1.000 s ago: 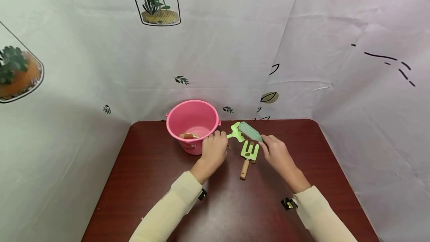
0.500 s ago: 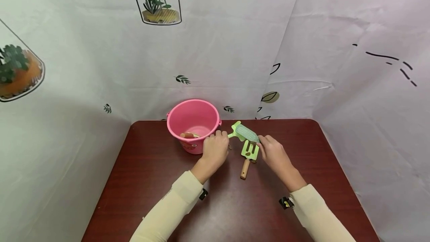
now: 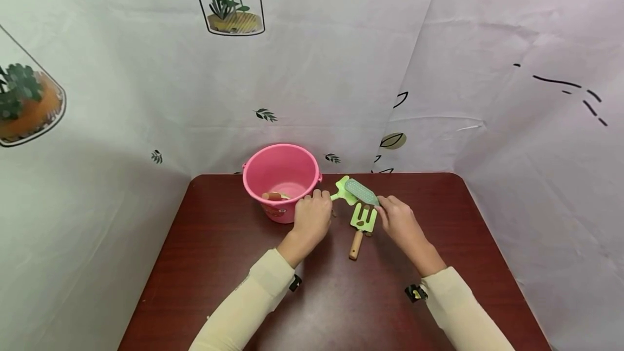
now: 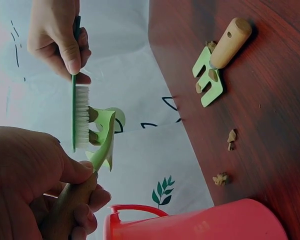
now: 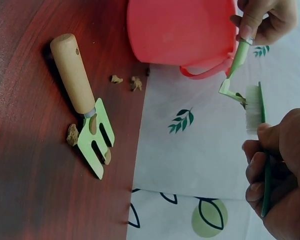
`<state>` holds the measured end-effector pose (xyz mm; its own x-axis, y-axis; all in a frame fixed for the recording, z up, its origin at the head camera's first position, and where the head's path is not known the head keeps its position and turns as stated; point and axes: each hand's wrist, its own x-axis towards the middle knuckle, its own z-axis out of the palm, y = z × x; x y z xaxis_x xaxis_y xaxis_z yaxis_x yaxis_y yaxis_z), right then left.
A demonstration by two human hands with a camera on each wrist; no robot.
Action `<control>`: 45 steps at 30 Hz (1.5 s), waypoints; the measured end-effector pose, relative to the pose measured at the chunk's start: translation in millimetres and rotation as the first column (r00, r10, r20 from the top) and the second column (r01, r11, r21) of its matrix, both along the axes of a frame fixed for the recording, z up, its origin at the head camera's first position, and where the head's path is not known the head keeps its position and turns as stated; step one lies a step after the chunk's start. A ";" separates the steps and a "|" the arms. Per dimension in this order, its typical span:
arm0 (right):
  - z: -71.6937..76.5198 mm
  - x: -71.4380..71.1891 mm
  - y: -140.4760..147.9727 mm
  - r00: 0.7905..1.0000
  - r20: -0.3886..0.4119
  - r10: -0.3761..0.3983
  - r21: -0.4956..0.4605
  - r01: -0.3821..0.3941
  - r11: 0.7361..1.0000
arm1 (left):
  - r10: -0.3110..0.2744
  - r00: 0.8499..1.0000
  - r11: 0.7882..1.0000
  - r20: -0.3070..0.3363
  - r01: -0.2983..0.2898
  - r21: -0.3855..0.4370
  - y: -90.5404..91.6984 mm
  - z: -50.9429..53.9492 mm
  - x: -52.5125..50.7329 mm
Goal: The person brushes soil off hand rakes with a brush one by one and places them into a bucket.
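My left hand (image 3: 312, 215) grips the wooden handle of a small garden rake, whose light green head (image 4: 107, 130) is bent at an angle. Brown clods cling to that head. In my right hand (image 3: 400, 223) is a green brush (image 3: 361, 191), pinched by its handle. Its white bristles (image 4: 82, 115) face the rake head and touch the clods, as both wrist views show. A green hand fork (image 3: 363, 221) with a wooden handle lies on the table below the brush, with brown bits on and beside it.
Just left of the rake stands a pink bucket (image 3: 278, 214). A tool with a wooden handle (image 3: 272, 196) lies inside it. Loose brown clods (image 5: 136, 83) dot the dark red table (image 3: 219, 264). A white printed cloth (image 3: 317, 69) hangs behind the table.
The brush has moved down and left over the rake head, then back up and right a little. My left hand and the rake stay almost in place.
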<state>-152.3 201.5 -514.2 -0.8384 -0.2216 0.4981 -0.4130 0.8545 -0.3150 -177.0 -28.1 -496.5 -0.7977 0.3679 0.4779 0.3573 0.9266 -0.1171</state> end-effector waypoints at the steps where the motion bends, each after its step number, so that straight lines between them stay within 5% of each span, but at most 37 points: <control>1: 0.3 0.2 0.0 1.000 0.008 -0.003 -0.002 0.003 1.000 | 0.001 1.000 1.000 -0.001 -0.001 0.000 0.0 0.1 0.3; 9: 0.5 0.8 0.2 0.999 0.030 -0.018 -0.010 0.018 1.000 | 0.010 1.000 1.000 -0.024 -0.010 -0.005 0.3 -3.0 0.1; 33: 1.0 -0.4 6.7 0.997 -0.071 -0.018 -0.009 0.017 1.000 | 0.019 1.000 1.000 0.018 -0.020 0.011 -3.0 0.0 4.3; 45: -0.5 -6.1 18.3 0.992 -0.103 -0.077 -0.038 0.074 0.997 | 0.025 0.999 1.000 0.031 -0.025 0.016 -7.0 0.0 5.8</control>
<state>-158.4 219.8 -514.7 -0.7952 -0.1412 0.5896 -0.3798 0.8741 -0.3028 -171.2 -35.1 -496.6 -0.8211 0.3399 0.4585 0.3373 0.9370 -0.0906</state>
